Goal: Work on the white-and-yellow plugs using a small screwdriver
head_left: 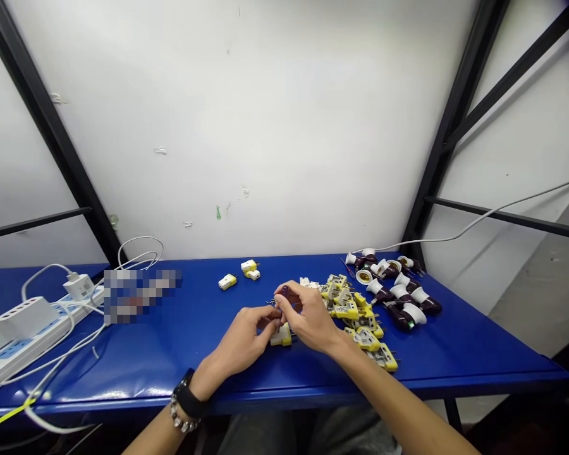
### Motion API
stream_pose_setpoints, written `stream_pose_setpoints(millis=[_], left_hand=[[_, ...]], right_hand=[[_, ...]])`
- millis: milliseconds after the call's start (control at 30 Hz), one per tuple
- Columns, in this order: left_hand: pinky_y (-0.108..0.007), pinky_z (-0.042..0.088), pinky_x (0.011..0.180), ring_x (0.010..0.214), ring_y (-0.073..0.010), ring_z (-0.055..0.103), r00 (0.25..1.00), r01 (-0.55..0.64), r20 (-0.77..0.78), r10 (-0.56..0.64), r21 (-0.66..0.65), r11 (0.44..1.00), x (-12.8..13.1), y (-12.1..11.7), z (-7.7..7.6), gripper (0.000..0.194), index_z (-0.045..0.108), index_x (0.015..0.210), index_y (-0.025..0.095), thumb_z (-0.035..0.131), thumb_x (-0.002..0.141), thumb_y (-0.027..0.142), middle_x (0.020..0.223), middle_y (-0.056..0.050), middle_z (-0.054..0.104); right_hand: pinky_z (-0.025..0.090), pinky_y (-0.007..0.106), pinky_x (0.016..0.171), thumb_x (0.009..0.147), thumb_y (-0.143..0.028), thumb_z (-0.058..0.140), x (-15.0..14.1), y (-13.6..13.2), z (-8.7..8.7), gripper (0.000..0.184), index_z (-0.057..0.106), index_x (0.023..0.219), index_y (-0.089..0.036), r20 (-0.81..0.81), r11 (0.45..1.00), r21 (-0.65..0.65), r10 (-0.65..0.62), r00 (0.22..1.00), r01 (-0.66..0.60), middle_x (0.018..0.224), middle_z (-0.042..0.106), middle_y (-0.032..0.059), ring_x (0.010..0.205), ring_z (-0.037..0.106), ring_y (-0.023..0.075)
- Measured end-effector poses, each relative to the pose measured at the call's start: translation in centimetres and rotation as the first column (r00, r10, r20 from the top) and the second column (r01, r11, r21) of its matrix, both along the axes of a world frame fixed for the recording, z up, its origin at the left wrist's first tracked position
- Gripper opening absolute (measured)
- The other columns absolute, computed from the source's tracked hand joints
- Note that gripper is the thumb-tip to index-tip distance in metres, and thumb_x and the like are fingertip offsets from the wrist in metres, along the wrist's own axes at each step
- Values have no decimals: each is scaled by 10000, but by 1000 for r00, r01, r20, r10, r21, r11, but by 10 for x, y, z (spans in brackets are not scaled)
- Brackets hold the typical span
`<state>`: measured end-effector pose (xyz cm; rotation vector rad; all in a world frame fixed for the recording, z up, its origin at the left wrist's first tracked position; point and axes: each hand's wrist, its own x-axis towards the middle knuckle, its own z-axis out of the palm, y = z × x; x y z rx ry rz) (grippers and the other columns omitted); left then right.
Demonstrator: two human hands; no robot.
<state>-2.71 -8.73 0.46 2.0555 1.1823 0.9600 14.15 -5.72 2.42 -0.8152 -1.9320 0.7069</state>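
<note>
Head view: the right hand (308, 319) pinches what looks like a small dark-handled screwdriver (283, 292), its shaft pointing left toward the left hand (241, 335), which closes on a yellow plug adapter (281, 336) lying on the blue table (455, 354); a heap of yellow adapters (355, 309) sits just right, centre of the frame.

The right hand (306, 319) pinches a small dark-handled tool (284, 292), the left hand (239, 338) close against it above a yellow plug (281, 336) on the blue tabletop (459, 354), with a heap of yellow plugs (355, 316) just right.
</note>
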Motion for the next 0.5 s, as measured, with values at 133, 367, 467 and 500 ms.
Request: stream_pose_setpoints(millis=[133, 367, 467, 500], left_hand=[[-258, 523, 705, 753, -195, 686, 1000, 0, -1, 0, 19, 1000, 0, 1, -2, 254, 706, 909, 168, 478, 965, 267, 840, -43, 749], [-242, 487, 692, 736, -179, 680, 1000, 23, -15, -22, 65, 998, -3, 2, -4, 196, 652, 869, 194, 473, 948, 177, 838, -31, 744], [-233, 470, 686, 711, -165, 670, 999, 24, -42, -20, 93, 995, -3, 2, -6, 186, 617, 859, 201, 458, 936, 143, 817, -17, 731], [-232, 468, 687, 710, -164, 673, 998, 22, -56, -16, 101, 995, -3, 2, -7, 184, 613, 864, 202, 457, 933, 136, 817, -15, 732]], right_hand=[[504, 241, 592, 961, -270, 547, -1, 0, 0, 120, 634, 905, -210, 10, 1000, 19, -8, 1000, 7, 759, 686, 15, 627, 632, 145], [500, 243, 599, 969, -271, 537, 0, 0, -1, 142, 653, 922, -204, 29, 1000, 20, 21, 999, -22, 760, 690, 17, 624, 633, 144], [505, 243, 612, 988, -234, 482, 3, 0, 1, 194, 651, 1078, -198, 43, 993, -39, 115, 992, -114, 785, 710, 13, 616, 635, 134], [507, 244, 614, 994, -229, 468, 3, 1, 2, 227, 643, 1134, -195, 44, 988, -61, 143, 989, -141, 789, 714, 12, 615, 637, 133]])
